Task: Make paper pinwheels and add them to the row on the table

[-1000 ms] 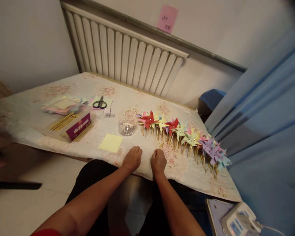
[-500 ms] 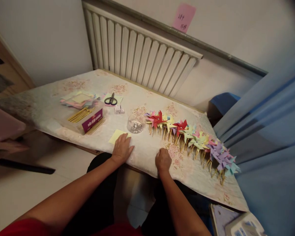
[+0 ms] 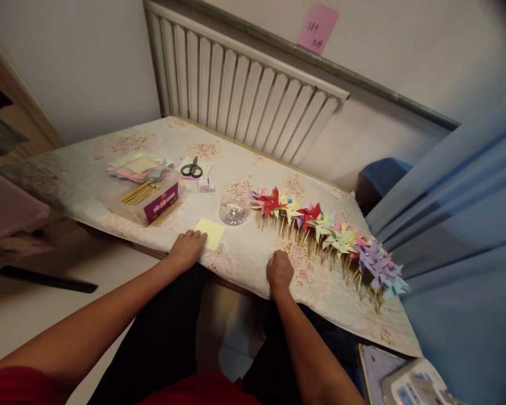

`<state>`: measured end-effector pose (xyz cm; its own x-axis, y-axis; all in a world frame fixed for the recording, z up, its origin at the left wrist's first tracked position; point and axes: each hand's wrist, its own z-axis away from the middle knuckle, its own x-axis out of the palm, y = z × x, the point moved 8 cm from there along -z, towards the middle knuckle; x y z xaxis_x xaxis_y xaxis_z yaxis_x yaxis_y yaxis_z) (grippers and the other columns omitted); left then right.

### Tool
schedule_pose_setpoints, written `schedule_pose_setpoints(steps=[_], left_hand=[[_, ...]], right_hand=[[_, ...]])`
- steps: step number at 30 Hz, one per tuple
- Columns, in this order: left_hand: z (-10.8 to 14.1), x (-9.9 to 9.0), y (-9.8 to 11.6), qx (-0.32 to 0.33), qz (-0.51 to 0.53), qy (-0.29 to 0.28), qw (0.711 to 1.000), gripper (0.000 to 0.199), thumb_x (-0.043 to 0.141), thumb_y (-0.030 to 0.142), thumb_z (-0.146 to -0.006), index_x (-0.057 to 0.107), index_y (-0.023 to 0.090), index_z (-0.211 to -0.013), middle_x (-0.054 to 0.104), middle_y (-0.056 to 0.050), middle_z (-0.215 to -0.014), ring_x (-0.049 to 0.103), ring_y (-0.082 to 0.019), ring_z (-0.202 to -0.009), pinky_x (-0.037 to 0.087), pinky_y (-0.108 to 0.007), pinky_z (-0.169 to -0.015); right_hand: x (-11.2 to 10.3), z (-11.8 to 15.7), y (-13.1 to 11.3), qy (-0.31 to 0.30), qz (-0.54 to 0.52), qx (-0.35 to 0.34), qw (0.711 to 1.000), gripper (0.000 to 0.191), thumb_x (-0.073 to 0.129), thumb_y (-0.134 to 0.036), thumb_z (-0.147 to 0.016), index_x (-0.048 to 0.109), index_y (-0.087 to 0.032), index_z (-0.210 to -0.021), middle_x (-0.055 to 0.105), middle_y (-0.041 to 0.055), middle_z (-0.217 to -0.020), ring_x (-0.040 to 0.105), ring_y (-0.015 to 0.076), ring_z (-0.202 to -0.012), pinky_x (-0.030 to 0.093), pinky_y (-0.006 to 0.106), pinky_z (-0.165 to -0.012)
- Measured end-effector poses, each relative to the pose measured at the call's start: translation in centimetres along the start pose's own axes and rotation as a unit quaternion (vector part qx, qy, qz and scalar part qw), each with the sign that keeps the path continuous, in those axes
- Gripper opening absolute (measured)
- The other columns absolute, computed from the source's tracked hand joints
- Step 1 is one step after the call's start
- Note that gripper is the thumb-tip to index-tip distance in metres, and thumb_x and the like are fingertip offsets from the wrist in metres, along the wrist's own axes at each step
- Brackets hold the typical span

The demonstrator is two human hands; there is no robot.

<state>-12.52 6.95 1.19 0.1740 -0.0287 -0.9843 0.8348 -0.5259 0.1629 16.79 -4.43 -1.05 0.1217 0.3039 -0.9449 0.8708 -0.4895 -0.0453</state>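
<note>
- Head view: left hand (image 3: 188, 247) palm down at the near-left edge of the yellow paper square (image 3: 211, 232), fingertips touching or overlapping it; cannot tell if it pinches or just rests.
- Right hand (image 3: 280, 270) clenched in a loose fist on the floral cloth (image 3: 240, 256), well apart from the paper; can't see whether anything is inside.
- Paper square: lies flat on the cloth, near the table's front edge, between left hand and clear dish (image 3: 224, 209).
- Handling, my judgement: paper looks thin, likely to slide or crease; light fingertip pressure should do, no pressing with the whole palm.
- If lifting, probably best to slip a nail or thumb under one corner, not scrape across the middle.
- Right hand would serve better unclenched, to steady the opposite edge.
- Watch the dish: silver bits inside, paper close by; a wide sweep could knock it.
- Keep right forearm low and clear of the pinwheels (image 3: 324, 226) standing in a row on that side.
- Scissors (image 3: 191, 169) sit farther back, out of the way.
</note>
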Motion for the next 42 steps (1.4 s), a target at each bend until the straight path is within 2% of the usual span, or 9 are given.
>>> schedule_pose_setpoints(steps=[9,12,14,20,24,27,30,32,42], left_hand=[[-1.4,-1.5,1.1,0.016,-0.008,0.017,1.0,0.023,0.043,0.012,-0.087,0.066,0.015,-0.088,0.068,-0.015,-0.091,0.062,-0.025,-0.091,0.039,-0.037,-0.083],[-0.6,-3.1,0.6,-0.042,0.108,0.061,0.991,0.021,0.044,0.022,-0.089,0.063,0.017,-0.083,0.065,-0.007,-0.079,0.06,-0.021,-0.078,0.039,-0.032,-0.072],[0.3,-3.8,0.2,-0.109,0.311,0.081,0.941,0.017,0.053,0.031,-0.084,0.058,0.019,-0.074,0.058,0.0,-0.066,0.055,-0.017,-0.066,0.036,-0.027,-0.063],[3.0,-4.2,4.2,-0.133,0.762,-0.01,0.634,0.031,0.075,0.035,-0.068,0.06,0.015,-0.087,0.067,0.0,-0.072,0.059,-0.014,-0.062,0.043,-0.026,-0.063],[4.4,-4.8,6.3,-0.119,0.823,-0.046,0.554,0.046,0.076,0.03,-0.068,0.065,0.011,-0.109,0.074,-0.009,-0.087,0.067,-0.021,-0.071,0.05,-0.032,-0.069],[5.3,-4.7,7.1,-0.111,0.835,-0.057,0.537,0.052,0.077,0.028,-0.069,0.064,0.011,-0.116,0.075,-0.013,-0.096,0.07,-0.024,-0.08,0.053,-0.035,-0.074],[6.0,-4.6,8.1,-0.098,0.841,-0.076,0.526,0.052,0.077,0.027,-0.07,0.064,0.011,-0.118,0.075,-0.014,-0.101,0.071,-0.026,-0.086,0.054,-0.036,-0.076],[6.5,-4.6,8.9,-0.09,0.842,-0.087,0.524,0.053,0.077,0.026,-0.07,0.064,0.011,-0.119,0.075,-0.015,-0.103,0.071,-0.027,-0.088,0.055,-0.036,-0.076],[8.7,-4.7,10.6,-0.105,0.82,-0.105,0.552,0.058,0.077,0.029,-0.07,0.062,0.014,-0.124,0.075,-0.012,-0.101,0.071,-0.027,-0.087,0.055,-0.036,-0.076]], right_hand=[[-0.1,0.1,0.1,0.008,0.0,-0.002,1.0,0.015,0.046,-0.02,-0.095,0.06,-0.017,-0.09,0.062,0.0059,-0.088,0.056,0.016,-0.073,0.031,0.027,-0.061],[-0.1,0.0,0.2,0.003,-0.024,0.007,1.0,0.016,0.046,-0.019,-0.094,0.06,-0.017,-0.09,0.062,0.0061,-0.088,0.055,0.0162,-0.074,0.031,0.027,-0.061],[-0.1,0.0,0.3,-0.001,-0.066,0.014,0.998,0.016,0.046,-0.018,-0.093,0.061,-0.017,-0.09,0.061,0.0064,-0.088,0.055,0.0167,-0.076,0.032,0.026,-0.063],[-0.3,0.6,2.2,-0.015,-0.383,0.14,0.913,0.016,0.047,-0.019,-0.084,0.063,-0.017,-0.082,0.063,0.0077,-0.09,0.055,0.0195,-0.088,0.039,0.028,-0.076],[-1.1,1.6,1.3,-0.056,-0.464,0.184,0.865,0.025,0.049,-0.036,-0.083,0.064,-0.017,-0.077,0.066,0.0064,-0.075,0.058,0.0187,-0.072,0.043,0.028,-0.066],[-3.2,2.9,-1.3,-0.114,-0.55,0.181,0.807,0.043,0.045,-0.053,-0.086,0.067,-0.016,-0.083,0.069,0.007,-0.074,0.059,0.0159,-0.062,0.045,0.026,-0.057],[-6.2,5.0,-5.3,-0.191,-0.764,0.192,0.585,0.052,0.063,-0.065,-0.074,0.069,-0.015,-0.089,0.071,0.0082,-0.081,0.062,0.0147,-0.066,0.046,0.025,-0.058],[-8.7,6.1,-7.1,-0.208,-0.806,0.176,0.526,0.044,0.074,-0.056,-0.069,0.069,-0.016,-0.086,0.071,0.0053,-0.08,0.061,0.0137,-0.067,0.045,0.024,-0.059],[-11.1,8.0,-7.2,-0.17,-0.807,0.216,0.523,0.022,0.076,-0.03,-0.062,0.067,-0.017,-0.076,0.066,-0.0021,-0.066,0.054,0.0114,-0.056,0.043,0.025,-0.057]])
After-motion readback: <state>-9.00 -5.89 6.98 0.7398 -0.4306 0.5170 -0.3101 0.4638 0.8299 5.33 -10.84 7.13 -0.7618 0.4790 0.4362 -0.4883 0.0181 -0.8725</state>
